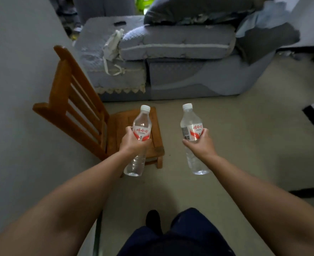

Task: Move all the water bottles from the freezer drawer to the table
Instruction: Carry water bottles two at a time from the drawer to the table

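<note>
Both hands grip upright water bottles at the label: left hand (132, 145) one bottle (139, 137), right hand (201, 145) another (192, 130).

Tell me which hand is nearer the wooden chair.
Left. The left hand holds its bottle right over the chair seat; the right hand, with its bottle, is over bare floor beside it.

Bare arms, dark trousers, dark footwear

Both forearms are bare to the near edge, no sleeve, watch or band on either; the left hand (132, 143) and right hand (200, 145) wear no gloves. Dark navy trousers (185, 235) cover the legs at near centre, beside one black foot covering (153, 221).
</note>
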The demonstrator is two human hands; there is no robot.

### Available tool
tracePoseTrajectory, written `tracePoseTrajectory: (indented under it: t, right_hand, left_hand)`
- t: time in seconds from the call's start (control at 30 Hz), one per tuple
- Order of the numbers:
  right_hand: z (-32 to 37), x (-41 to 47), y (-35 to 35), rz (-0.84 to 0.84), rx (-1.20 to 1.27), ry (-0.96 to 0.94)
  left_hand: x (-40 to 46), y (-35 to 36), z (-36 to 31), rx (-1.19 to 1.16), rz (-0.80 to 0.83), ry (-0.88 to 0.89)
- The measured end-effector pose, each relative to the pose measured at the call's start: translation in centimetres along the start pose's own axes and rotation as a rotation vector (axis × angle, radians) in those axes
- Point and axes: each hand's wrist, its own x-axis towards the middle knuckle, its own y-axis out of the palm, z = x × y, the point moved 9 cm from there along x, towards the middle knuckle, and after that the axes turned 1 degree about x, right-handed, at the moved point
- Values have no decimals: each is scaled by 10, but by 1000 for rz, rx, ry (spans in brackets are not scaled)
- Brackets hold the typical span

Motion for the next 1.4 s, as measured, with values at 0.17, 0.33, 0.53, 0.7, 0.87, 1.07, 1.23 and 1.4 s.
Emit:
tracePoseTrajectory:
  t: [0.17, 0.33, 0.53, 0.7, 0.87, 1.07, 1.23, 1.4]
  right_hand:
    - [-33, 34, -47, -149, 22, 135]
    - [-71, 85, -101, -236, 38, 222]
    - [-100, 166, -184, -316, 87, 247]
    - [-121, 232, -266, -362, 80, 269]
    - [-157, 270, -319, -453, 116, 377]
    - [-211, 318, -368, -567, 172, 512]
    - [-240, 373, -430, -760, 242, 631]
    - [-250, 406, -475, -899, 365, 727]
  left_hand:
    - [48, 56, -45, 68, 140, 26]
    - [99, 127, -101, 126, 229, 63]
    - [162, 216, -193, 172, 290, 124]
    - [207, 296, -284, 163, 354, 183]
    - [241, 367, -344, 247, 420, 246]
    - [299, 466, -406, 337, 551, 301]
    - [356, 554, -491, 403, 646, 433]
    - [381, 626, -579, 451, 727, 583]
